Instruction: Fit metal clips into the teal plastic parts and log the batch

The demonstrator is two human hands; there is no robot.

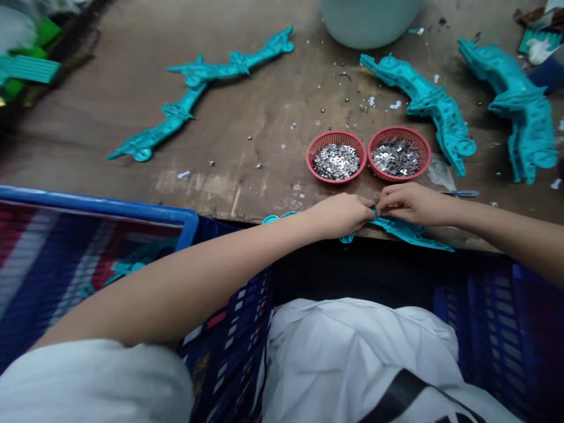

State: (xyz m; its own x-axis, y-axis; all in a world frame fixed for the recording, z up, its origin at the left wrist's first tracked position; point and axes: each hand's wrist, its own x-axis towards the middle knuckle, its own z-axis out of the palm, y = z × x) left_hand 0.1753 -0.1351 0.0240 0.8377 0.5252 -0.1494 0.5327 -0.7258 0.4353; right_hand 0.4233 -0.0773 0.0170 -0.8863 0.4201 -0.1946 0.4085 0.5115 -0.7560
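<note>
Tapering turquoise part [410,233], partly hidden

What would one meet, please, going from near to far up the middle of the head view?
White shirt → left hand → left red basket → green tub.

The hands [346,214] [409,204] hide the middle of the teal part [409,232] beneath, and the top edge crops the bucket [371,22].

Here the workbench [273,117] is viewed from head height at its near side, forward and down, close in. The wearer's white shirt [352,352] is caught just this side of it.
</note>
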